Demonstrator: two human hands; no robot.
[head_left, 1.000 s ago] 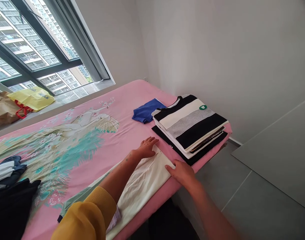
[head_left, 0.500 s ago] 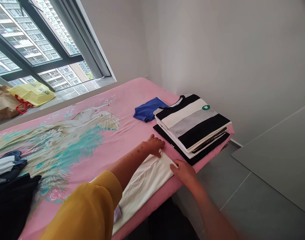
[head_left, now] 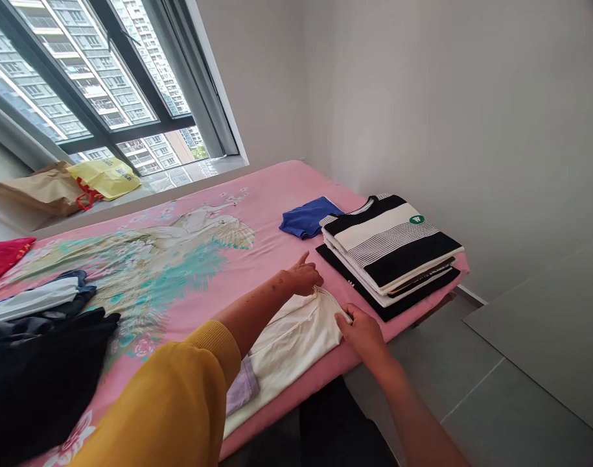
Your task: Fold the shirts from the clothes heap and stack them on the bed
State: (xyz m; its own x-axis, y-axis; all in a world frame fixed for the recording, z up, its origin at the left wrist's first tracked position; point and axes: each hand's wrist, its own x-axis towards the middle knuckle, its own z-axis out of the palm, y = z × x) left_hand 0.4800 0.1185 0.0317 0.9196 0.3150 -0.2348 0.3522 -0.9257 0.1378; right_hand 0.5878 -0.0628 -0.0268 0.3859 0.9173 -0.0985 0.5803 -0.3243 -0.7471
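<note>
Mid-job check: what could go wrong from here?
The cream garment between the left hand and right hand shows wrinkles; uneven pulling could worsen them. The folded stack sits near the edge of the bed, close to the right hand; a stray nudge might shift it toward the floor.

mid-frame passage, blocked either side

a hand could cross the bed point(head_left: 263, 267) at centre, left of the blue garment point(head_left: 306, 217) and left hand point(head_left: 306, 277); the folded stack point(head_left: 388, 246) blocks right of centre; dark clothes point(head_left: 43, 383) fill the lower left.

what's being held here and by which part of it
Both hands grip the cream garment: left hand and right hand at opposite corners of its far end.
</note>
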